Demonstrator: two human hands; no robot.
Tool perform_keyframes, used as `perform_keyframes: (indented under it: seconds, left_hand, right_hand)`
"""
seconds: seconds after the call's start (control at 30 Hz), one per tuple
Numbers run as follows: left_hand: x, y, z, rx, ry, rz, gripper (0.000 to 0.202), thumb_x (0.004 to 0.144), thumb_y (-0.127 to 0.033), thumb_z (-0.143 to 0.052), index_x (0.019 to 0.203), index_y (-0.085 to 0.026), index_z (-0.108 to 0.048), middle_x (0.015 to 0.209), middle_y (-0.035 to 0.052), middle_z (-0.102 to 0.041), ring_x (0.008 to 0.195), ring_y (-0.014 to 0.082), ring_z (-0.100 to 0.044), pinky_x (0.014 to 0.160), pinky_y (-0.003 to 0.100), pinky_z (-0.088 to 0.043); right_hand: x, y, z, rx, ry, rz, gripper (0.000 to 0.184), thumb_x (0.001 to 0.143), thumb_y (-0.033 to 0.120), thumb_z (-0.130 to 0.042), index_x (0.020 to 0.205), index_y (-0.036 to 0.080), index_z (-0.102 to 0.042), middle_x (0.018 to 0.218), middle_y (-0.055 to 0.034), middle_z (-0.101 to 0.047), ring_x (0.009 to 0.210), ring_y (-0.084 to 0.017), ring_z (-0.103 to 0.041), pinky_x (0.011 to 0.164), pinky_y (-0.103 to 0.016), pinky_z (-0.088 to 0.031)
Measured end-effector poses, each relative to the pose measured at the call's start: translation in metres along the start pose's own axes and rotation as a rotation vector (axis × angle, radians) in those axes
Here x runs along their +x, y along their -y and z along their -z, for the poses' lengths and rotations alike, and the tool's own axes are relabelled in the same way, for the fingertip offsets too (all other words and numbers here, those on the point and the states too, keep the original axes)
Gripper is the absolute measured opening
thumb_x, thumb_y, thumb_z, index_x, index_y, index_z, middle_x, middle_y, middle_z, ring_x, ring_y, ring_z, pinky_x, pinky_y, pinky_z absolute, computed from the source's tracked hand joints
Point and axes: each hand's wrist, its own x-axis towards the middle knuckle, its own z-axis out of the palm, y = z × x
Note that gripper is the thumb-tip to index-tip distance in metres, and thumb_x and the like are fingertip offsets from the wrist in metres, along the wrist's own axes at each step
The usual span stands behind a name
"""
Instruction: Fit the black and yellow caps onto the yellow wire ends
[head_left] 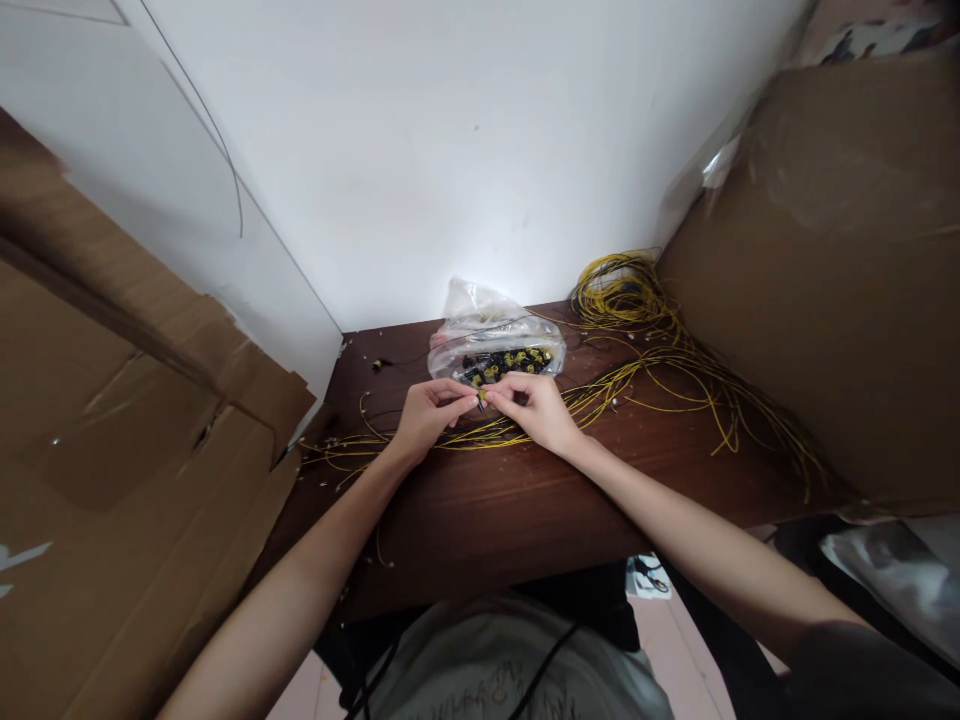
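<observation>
Pinched between the fingertips of both hands is a small yellow-and-black connector (481,398); its finer details are too small to tell. My left hand (433,412) is closed on its left side, thumb against forefinger. My right hand (534,408) grips it from the right in the same way. Just beyond the fingers lies an open clear plastic bag (480,310) with many yellow-and-black connectors (517,360) in it. Yellow and black wires (487,437) run across the table beneath my hands.
The dark brown wooden table (480,520) meets a white wall (480,150). Coiled yellow wire (615,285) lies at the back right. A single connector (379,366) lies left of the bag. Cardboard boxes (135,480) on the left and a large cardboard box (825,280) on the right flank the table.
</observation>
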Motion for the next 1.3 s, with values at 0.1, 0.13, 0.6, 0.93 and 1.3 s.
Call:
perform_keyframes:
  seconds: [0.1,0.13,0.6,0.93,1.3]
  left_hand:
    - [0.0,0.001,0.0,0.005,-0.011,-0.005,0.017,0.062,-0.026,-0.074,0.07,-0.012,-0.068,0.061,0.0023,-0.066,0.041,0.004,-0.041,0.04,0.017,-0.031]
    - [0.0,0.001,-0.001,0.006,-0.016,-0.007,0.017,0.062,-0.025,-0.074,0.07,-0.012,-0.068,0.061,0.0021,-0.066,0.041,0.0038,-0.041,0.041,0.017,-0.031]
    - [-0.001,0.001,-0.001,0.048,-0.001,-0.044,0.014,0.063,-0.025,-0.073,0.07,-0.013,-0.067,0.056,0.0001,-0.063,0.041,0.005,-0.043,0.04,0.017,-0.032]
    - [-0.001,0.005,0.0,0.06,-0.007,-0.067,0.012,0.063,-0.023,-0.074,0.067,-0.014,-0.068,0.066,0.003,-0.068,0.057,0.0117,-0.059,0.054,0.021,-0.046]
    - [0.0,0.007,-0.005,0.095,0.059,-0.193,0.029,0.074,-0.024,-0.065,0.101,-0.014,-0.066,0.078,0.0022,-0.066,0.07,0.0113,-0.06,0.067,0.022,-0.048]
  right_hand:
    - [-0.001,0.001,-0.001,-0.009,-0.011,-0.001,0.022,0.083,0.032,-0.056,0.072,0.016,-0.068,0.066,-0.0025,-0.062,0.06,-0.012,-0.051,0.059,-0.026,-0.038]
    - [-0.001,0.001,-0.001,-0.009,-0.016,-0.007,0.022,0.082,0.032,-0.056,0.073,0.016,-0.069,0.065,-0.0023,-0.061,0.06,-0.012,-0.05,0.059,-0.026,-0.038]
    - [-0.002,0.001,-0.005,0.088,0.002,-0.119,0.022,0.081,0.033,-0.057,0.071,0.014,-0.066,0.063,-0.0021,-0.061,0.059,-0.013,-0.051,0.061,-0.026,-0.041]
    - [-0.004,-0.003,-0.012,0.196,0.007,-0.21,0.02,0.077,0.032,-0.059,0.067,0.015,-0.062,0.059,-0.0009,-0.058,0.054,-0.011,-0.047,0.056,-0.025,-0.039]
    - [0.004,-0.001,-0.002,0.094,-0.034,-0.124,0.024,0.081,0.033,-0.055,0.077,0.014,-0.068,0.066,-0.003,-0.059,0.062,-0.013,-0.051,0.062,-0.027,-0.04]
